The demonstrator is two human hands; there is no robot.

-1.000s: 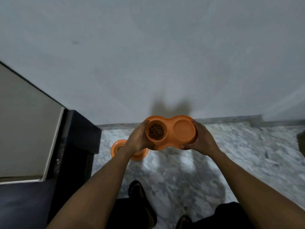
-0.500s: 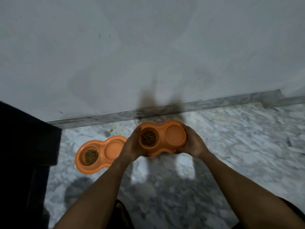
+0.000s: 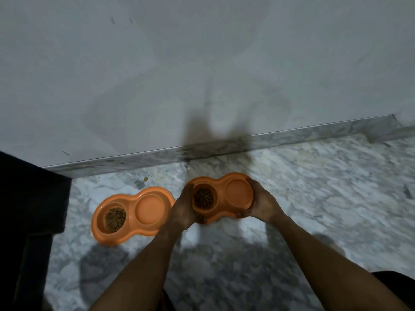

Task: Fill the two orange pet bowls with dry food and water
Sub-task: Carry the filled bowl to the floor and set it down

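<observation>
a smooth, peanut-shaped orange bowl point(image 3: 221, 189) is gripped endwise by the curled left hand point(image 3: 182, 213) and right hand point(image 3: 262, 204). lumpy kibble point(image 3: 203, 197) is held beside the left fingers point(image 3: 186, 192).

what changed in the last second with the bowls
The held bowl has come down toward the floor, right of the second bowl, which now shows whole. Unchanged: left hand and right hand grip its ends, kibble in its left cup; nothing let go.

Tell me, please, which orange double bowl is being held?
The right double bowl, gripped by left hand and right hand; the left double bowl sits untouched on the floor.
</observation>
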